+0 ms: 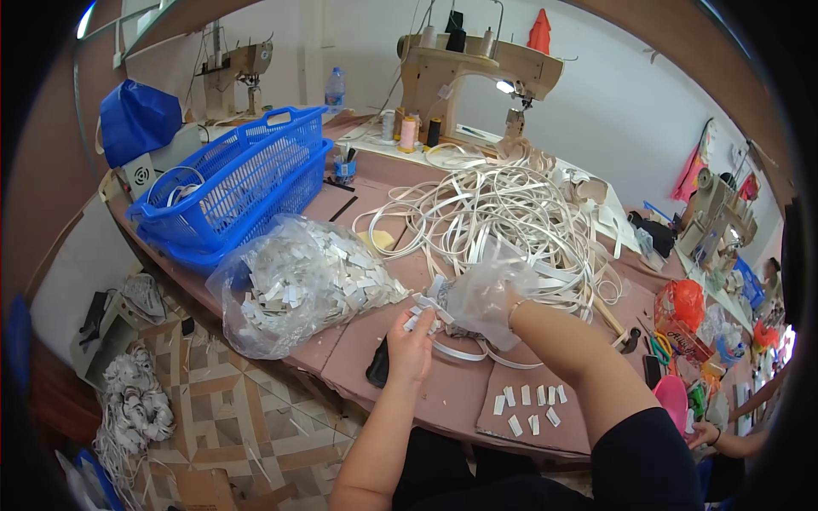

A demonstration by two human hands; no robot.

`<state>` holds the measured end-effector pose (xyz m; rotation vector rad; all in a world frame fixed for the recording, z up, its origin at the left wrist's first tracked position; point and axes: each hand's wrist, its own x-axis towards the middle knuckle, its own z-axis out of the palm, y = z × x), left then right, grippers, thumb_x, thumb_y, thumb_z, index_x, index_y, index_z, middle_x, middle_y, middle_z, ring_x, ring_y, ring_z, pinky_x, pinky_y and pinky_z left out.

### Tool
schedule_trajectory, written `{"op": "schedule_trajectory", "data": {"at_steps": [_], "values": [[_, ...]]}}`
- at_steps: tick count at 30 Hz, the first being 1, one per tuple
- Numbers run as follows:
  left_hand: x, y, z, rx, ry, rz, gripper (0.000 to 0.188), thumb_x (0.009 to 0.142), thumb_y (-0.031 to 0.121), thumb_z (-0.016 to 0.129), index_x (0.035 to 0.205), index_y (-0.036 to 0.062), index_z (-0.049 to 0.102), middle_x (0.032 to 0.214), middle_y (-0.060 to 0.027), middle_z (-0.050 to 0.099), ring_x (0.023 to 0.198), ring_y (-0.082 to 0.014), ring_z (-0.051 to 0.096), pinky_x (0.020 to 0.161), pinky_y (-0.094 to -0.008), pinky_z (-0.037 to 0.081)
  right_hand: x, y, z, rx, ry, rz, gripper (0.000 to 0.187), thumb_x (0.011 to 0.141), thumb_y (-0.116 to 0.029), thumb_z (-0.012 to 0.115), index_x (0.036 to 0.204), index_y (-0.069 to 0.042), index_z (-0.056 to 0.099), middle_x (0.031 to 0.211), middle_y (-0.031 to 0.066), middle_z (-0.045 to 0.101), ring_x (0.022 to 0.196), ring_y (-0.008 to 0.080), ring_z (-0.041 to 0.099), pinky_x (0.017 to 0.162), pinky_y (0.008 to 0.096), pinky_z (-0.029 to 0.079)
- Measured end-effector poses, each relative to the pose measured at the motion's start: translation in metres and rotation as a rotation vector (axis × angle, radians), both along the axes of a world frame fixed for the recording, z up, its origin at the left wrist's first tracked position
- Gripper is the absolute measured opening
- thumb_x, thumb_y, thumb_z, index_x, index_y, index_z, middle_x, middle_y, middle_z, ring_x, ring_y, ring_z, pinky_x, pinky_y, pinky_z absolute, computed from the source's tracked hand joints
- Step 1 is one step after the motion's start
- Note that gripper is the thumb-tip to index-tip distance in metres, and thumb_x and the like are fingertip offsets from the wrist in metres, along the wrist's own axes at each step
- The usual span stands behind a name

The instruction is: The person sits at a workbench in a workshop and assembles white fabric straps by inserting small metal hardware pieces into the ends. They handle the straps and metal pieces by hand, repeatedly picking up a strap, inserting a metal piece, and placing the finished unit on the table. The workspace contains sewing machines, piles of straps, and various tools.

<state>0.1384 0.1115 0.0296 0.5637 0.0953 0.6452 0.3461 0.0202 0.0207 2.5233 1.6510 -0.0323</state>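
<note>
Left hand: the left hand (411,351) has its thumb and fingers closed on a few small white pieces (423,316), which stick up from the fingertips.
Right hand: just right of the left grip, the right hand (501,302) is veiled to the wrist by a clear plastic bag (477,294); whether its fingers are closed I cannot tell.
Black item: a dark object (377,364) lies just left of the left wrist, partly covered, its kind unclear.
Laid-out pieces: below and right of the grip, a loose group of short white pieces (515,425) rests near the front edge of the brownish-pink table (452,393).
Heaped bag: left of the grip, a large clear bag (294,285) lies on its side, full of small white pieces, its contents reaching toward the left fingers.
Tape pile: beyond both hands, a big tangle of white tape (503,200); loops of it pass under the plastic at the right hand.
Hammer: right of the right forearm, a wooden-handled hammer (611,318).
Co-worker: farther right, another person's hand (705,434) beside a pink bowl (671,399).
Baskets: far left beyond the heaped bag, stacked blue baskets (256,180).
Back edge: farthest beyond the grip, thread spools (409,134) and a beige sewing machine (426,78).
</note>
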Motion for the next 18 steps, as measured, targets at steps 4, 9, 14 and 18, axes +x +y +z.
{"op": "schedule_trajectory", "data": {"at_steps": [4, 9, 14, 18], "values": [[-0.003, -0.006, 0.012, -0.012, -0.017, -0.033, 0.015, 0.083, 0.004, 0.053, 0.097, 0.0021, 0.049, 0.086, -0.0039, 0.056, 0.077, -0.0133, 0.055, 0.072, -0.0295, 0.046, -0.013, -0.002, 0.002, 0.037, -0.033, -0.022, 0.030, 0.075, -0.025, 0.051, 0.093, -0.004, 0.061, 0.087, 0.0169, 0.061, 0.083, 0.0278, 0.059, 0.074, 0.0360, 0.045], [-0.019, -0.019, 0.011, -0.057, 0.039, -0.014, 0.015, 0.084, 0.007, 0.053, 0.098, 0.0034, 0.048, 0.085, -0.0030, 0.054, 0.074, -0.0123, 0.053, 0.070, -0.0273, 0.045, 0.000, 0.003, 0.015, 0.033, -0.024, -0.041, 0.030, 0.075, -0.025, 0.052, 0.094, -0.004, 0.061, 0.088, 0.0165, 0.061, 0.085, 0.0274, 0.058, 0.075, 0.0356, 0.045], [-0.056, -0.018, -0.006, -0.050, 0.064, 0.027, 0.016, 0.084, 0.007, 0.053, 0.099, 0.0039, 0.048, 0.087, -0.0034, 0.054, 0.076, -0.0122, 0.053, 0.071, -0.0262, 0.044, -0.020, -0.011, 0.021, 0.034, -0.104, -0.027, 0.031, 0.074, -0.025, 0.052, 0.094, -0.004, 0.061, 0.089, 0.0162, 0.061, 0.086, 0.0270, 0.058, 0.076, 0.0353, 0.044], [-0.071, -0.021, -0.017, -0.140, 0.083, 0.049, 0.016, 0.084, 0.007, 0.053, 0.098, 0.0042, 0.048, 0.087, -0.0039, 0.054, 0.077, -0.0125, 0.053, 0.070, -0.0263, 0.044, -0.038, -0.007, 0.030, 0.082, -0.274, 0.059, 0.031, 0.074, -0.025, 0.053, 0.095, -0.004, 0.061, 0.090, 0.0159, 0.061, 0.087, 0.0267, 0.058, 0.077, 0.0350, 0.044]]}}
